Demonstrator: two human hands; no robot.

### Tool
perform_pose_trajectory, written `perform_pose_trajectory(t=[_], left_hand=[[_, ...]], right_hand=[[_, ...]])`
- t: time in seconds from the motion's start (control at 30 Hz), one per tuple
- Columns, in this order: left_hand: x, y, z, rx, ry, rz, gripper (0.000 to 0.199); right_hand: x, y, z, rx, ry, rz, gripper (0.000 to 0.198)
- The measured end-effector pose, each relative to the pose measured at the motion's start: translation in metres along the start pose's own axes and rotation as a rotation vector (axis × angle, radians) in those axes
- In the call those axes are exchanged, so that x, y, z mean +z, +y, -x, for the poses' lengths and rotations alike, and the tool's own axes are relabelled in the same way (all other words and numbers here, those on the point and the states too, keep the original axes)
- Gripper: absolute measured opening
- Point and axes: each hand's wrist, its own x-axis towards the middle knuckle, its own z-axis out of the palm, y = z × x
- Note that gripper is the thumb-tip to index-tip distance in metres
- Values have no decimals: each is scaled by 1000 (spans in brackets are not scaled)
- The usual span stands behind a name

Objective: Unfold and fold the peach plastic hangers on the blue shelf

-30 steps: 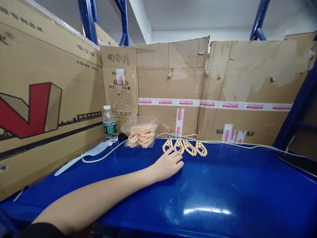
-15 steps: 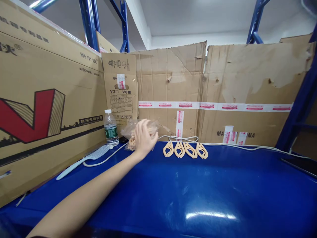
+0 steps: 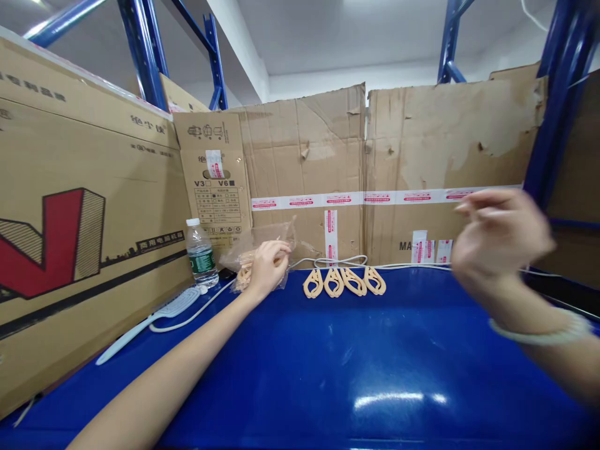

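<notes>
My left hand (image 3: 269,265) is closed on the clear plastic bag (image 3: 281,234), its fingers bent over the near right side. Inside the bag lie beige plastic clothes pegs (image 3: 244,275), partly covered by the hand. Several more beige clothes pegs (image 3: 333,283) lie in a row on the blue tabletop (image 3: 337,362), just right of the bag. My right hand (image 3: 497,234) is raised above the right part of the table, apart from any object. Its fingers are bent inward but smeared by motion, so I cannot make out anything in them. A pale bracelet (image 3: 544,331) circles that wrist.
A water bottle (image 3: 201,253) and a light blue hairbrush (image 3: 164,312) are left of the bag. A white cable (image 3: 412,267) runs along the back edge. Cardboard panels (image 3: 304,144) stand behind, and a large carton (image 3: 117,162) walls the left side.
My right hand has come into view from the right, raised and moving. My left hand stays at the bag, whose plastic now stands up higher. The view has shifted slightly.
</notes>
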Motion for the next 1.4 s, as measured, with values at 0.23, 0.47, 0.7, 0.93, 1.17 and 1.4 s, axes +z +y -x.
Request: perform_pose_trajectory(t=[0.23, 0.47, 0.7, 0.93, 1.17, 1.4], left_hand=[[-7, 76, 8, 322, -272, 341, 17], [9, 88, 39, 358, -409, 348, 12], [2, 82, 36, 602, -547, 94, 16], [-22, 102, 34, 563, -834, 105, 8], [-17, 106, 31, 265, -924, 525, 18], [14, 117, 55, 192, -585, 554, 9]], right_hand=[[8, 29, 55, 160, -569, 214, 32], [-16, 8, 41, 313, -1287, -67, 51], [-13, 8, 55, 229, -1580, 97, 75], [-9, -14, 74, 149, -1732, 229, 87], [-4, -33, 96, 61, -1856, 194, 97], [2, 7, 83, 63, -1495, 38, 40]])
